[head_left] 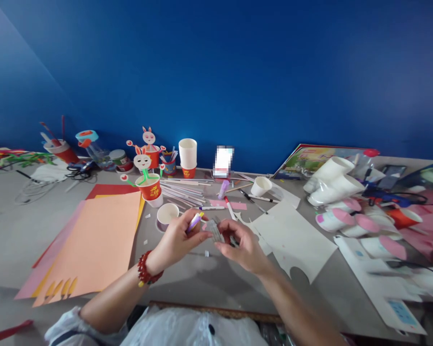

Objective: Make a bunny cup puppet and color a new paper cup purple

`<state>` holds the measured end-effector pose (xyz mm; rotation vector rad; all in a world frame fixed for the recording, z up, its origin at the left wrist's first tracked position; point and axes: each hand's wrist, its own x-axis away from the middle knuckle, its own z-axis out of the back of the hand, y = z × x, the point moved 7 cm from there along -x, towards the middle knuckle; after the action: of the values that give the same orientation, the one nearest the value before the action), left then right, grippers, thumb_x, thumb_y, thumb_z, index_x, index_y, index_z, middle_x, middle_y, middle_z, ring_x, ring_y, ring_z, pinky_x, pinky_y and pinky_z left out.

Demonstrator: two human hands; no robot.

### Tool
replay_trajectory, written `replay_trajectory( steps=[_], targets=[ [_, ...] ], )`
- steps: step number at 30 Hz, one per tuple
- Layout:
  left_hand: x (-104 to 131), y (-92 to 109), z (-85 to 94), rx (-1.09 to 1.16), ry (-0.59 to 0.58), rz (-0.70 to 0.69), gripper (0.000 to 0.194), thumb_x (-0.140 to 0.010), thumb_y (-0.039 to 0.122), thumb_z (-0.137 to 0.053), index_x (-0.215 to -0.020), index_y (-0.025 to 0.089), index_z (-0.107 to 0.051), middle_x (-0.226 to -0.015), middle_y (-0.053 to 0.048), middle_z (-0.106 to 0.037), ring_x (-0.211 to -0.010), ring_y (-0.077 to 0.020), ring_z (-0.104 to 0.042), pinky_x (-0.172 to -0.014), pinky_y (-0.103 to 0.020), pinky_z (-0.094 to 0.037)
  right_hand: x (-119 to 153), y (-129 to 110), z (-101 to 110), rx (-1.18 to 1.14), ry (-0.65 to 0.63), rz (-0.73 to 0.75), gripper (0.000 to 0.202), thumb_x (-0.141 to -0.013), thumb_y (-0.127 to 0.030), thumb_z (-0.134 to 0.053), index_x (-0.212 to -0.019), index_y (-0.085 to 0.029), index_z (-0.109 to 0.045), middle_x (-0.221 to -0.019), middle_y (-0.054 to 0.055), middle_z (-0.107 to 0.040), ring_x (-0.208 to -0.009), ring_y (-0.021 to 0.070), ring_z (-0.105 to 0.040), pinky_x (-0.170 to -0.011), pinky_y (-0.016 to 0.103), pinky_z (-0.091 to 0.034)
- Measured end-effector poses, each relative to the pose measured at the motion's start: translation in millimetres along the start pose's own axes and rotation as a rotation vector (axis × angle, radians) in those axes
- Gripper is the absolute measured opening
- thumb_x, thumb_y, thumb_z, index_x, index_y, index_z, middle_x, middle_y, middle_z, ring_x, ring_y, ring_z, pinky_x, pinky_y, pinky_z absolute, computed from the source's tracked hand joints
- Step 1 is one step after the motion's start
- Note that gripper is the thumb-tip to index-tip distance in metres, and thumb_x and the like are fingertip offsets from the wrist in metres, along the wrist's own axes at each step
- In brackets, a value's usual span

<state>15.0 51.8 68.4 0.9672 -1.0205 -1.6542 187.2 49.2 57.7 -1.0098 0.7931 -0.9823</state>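
Near the middle of the table, my left hand (185, 235) is closed around a purple and white stick-like item (194, 222) with a yellow end. A small greyish, blurred piece (215, 231) lies between both hands, touched by the left fingertips. My right hand (240, 242) pinches the other side of this piece; something dark shows under its fingers, too blurred to name. Just behind the left hand stands a white paper cup (167, 214). Below the hands a tiny pale scrap (207, 253) rests on the grey table (187, 283).
Coloured paper sheets (101, 240) lie at left, cut white paper (292, 235) at right. Rabbit figures stand in red cups (149, 188) behind the left hand. Paper straws (184, 192), pens and a purple glue stick (223, 189) lie behind the hands. White cups (332, 175) crowd the right.
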Motion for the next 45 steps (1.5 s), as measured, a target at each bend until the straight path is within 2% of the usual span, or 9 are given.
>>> replay_trajectory(
  steps=[4,9,14,17,24,32,36,40,45],
  targets=[
    [-1,4,1.3,-0.107,0.026,-0.05,0.021,-0.092,0.039,-0.061,-0.093,0.018,-0.064,-0.069,0.004,-0.053,-0.058,-0.0096,-0.04,-0.056,-0.022,-0.033,1,-7,2,0.101,-0.013,0.036,0.015,-0.076,-0.023,-0.068,-0.088,-0.022,-0.06,-0.075,-0.005,-0.051,-0.071,0.0135,-0.051,-0.07,0.025,-0.041],
    [-2,2,2.9,-0.13,0.051,-0.063,0.025,-0.095,0.039,-0.056,-0.086,0.017,-0.064,-0.067,0.003,-0.054,-0.059,-0.0105,-0.043,-0.056,-0.022,-0.034,0,-12,5,0.166,0.002,0.096,0.013,-0.082,-0.026,-0.067,-0.089,-0.022,-0.058,-0.083,-0.002,-0.057,-0.078,0.0155,-0.055,-0.072,0.025,-0.045],
    [-1,2,3.8,-0.125,0.104,-0.068,0.027,-0.096,0.038,-0.054,-0.082,0.017,-0.063,-0.065,0.003,-0.052,-0.06,-0.0105,-0.044,-0.057,-0.021,-0.035,1,-13,4,0.163,0.016,0.083,0.015,-0.09,-0.035,-0.066,-0.094,-0.022,-0.059,-0.084,0.0,-0.058,-0.078,0.0153,-0.058,-0.054,0.02,-0.039],
    [1,2,4.3,-0.127,0.136,-0.067,0.025,-0.095,0.036,-0.056,-0.081,0.017,-0.063,-0.065,0.003,-0.053,-0.06,-0.0107,-0.044,-0.057,-0.021,-0.036,1,-13,4,0.143,0.036,0.065,0.016,-0.092,-0.036,-0.065,-0.098,-0.023,-0.058,-0.087,0.001,-0.061,-0.078,0.0146,-0.059,-0.05,0.02,-0.038],
    [2,-2,2.5,-0.05,0.121,-0.037,0.015,-0.09,0.033,-0.063,-0.085,0.018,-0.064,-0.061,0.005,-0.052,-0.055,-0.0092,-0.041,-0.054,-0.021,-0.034,2,-15,2,0.139,0.04,0.108,0.02,-0.092,-0.033,-0.066,-0.108,-0.024,-0.059,-0.097,0.002,-0.064,-0.087,0.0162,-0.059,-0.058,0.022,-0.043],
    [9,7,2.5,-0.065,0.157,-0.097,0.016,-0.092,0.029,-0.062,-0.081,0.018,-0.063,-0.063,0.004,-0.055,-0.058,-0.0092,-0.046,-0.058,-0.021,-0.037,0,-17,2,0.262,0.084,0.121,0.026,-0.092,-0.032,-0.069,-0.115,-0.024,-0.059,-0.095,0.003,-0.067,-0.083,0.018,-0.062,-0.066,0.025,-0.048],
    [12,3,-2.2,0.047,0.135,-0.061,0.018,-0.092,0.03,-0.062,-0.08,0.017,-0.062,-0.06,0.005,-0.049,-0.055,-0.0082,-0.04,-0.054,-0.021,-0.033,-1,-22,7,0.34,0.123,0.231,0.017,-0.094,-0.03,-0.066,-0.111,-0.026,-0.062,-0.087,0.002,-0.065,-0.086,0.0204,-0.061,-0.076,0.03,-0.049],
    [7,-15,-12.5,0.379,0.06,0.091,0.025,-0.092,0.039,-0.065,-0.081,0.017,-0.057,-0.055,0.008,-0.037,-0.048,-0.0059,-0.028,-0.047,-0.021,-0.024,-1,-22,9,0.32,0.137,0.334,0.006,-0.096,-0.03,-0.063,-0.099,-0.025,-0.063,-0.082,0.002,-0.063,-0.085,0.0211,-0.058,-0.087,0.035,-0.046],
    [2,-27,-24.9,0.736,-0.021,0.199,0.028,-0.09,0.039,-0.069,-0.086,0.018,-0.051,-0.052,0.012,-0.029,-0.044,-0.0038,-0.021,-0.044,-0.02,-0.016,-3,-16,8,0.179,0.122,0.322,0.009,-0.099,-0.031,-0.06,-0.095,-0.025,-0.064,-0.082,0.001,-0.063,-0.082,0.0187,-0.058,-0.082,0.032,-0.045]
  ],
)
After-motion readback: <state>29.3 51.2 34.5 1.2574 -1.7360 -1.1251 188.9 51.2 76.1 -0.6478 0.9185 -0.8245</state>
